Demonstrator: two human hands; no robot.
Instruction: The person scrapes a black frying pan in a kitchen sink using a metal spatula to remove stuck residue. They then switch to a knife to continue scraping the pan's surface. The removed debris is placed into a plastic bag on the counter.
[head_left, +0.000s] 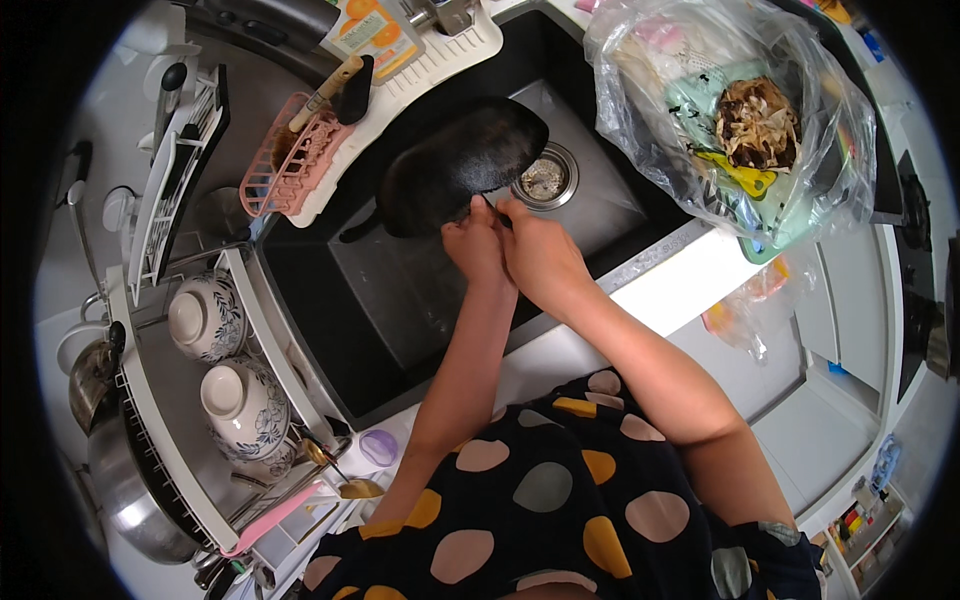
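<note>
A black cast-iron pan (461, 165) is tilted above the sink basin (420, 292), its dark underside facing me. My left hand (478, 238) and my right hand (541, 251) are together at its near edge. Both grip a short dark handle there, which the fingers mostly hide. At the pan's left end a dark lug (361, 226) sticks out over the basin. Just right of the pan is the metal drain strainer (546, 178), partly covered by the pan's edge.
A dish rack (238, 281) with upturned patterned bowls (244, 409) stands left of the sink. Behind the basin are a pink plastic basket (262, 184) with a wooden-handled brush (326, 94) and an orange-labelled bottle (381, 37). A clear plastic bag (637, 112) of waste overhangs the right side.
</note>
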